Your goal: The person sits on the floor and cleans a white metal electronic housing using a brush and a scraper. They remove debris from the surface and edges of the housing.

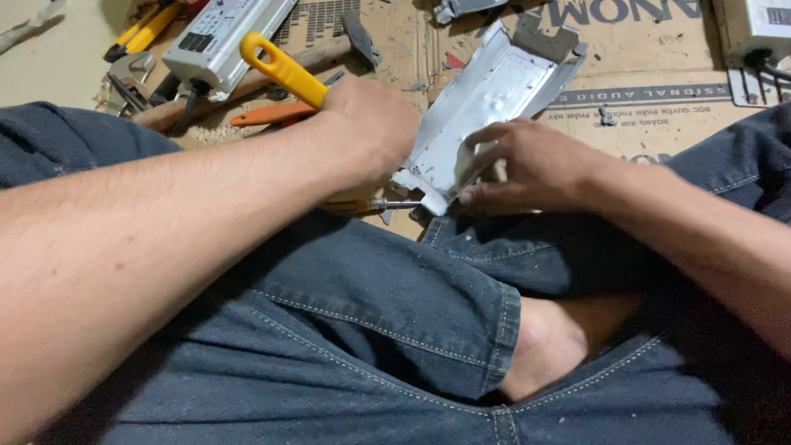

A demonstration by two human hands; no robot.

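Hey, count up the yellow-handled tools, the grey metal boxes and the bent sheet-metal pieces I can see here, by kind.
Yellow-handled tools: 2, the screwdriver in the left hand and the pliers at top left.
Grey metal boxes: 2, the long box by the pliers and the corner box at top right.
Bent sheet-metal pieces: 1, the cover steadied by the right hand.
Total: 5

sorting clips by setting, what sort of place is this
Likely an informal floor-level repair spot: flattened cardboard as the work surface, a hammer and pliers lying about, and a metal casing being worked on.
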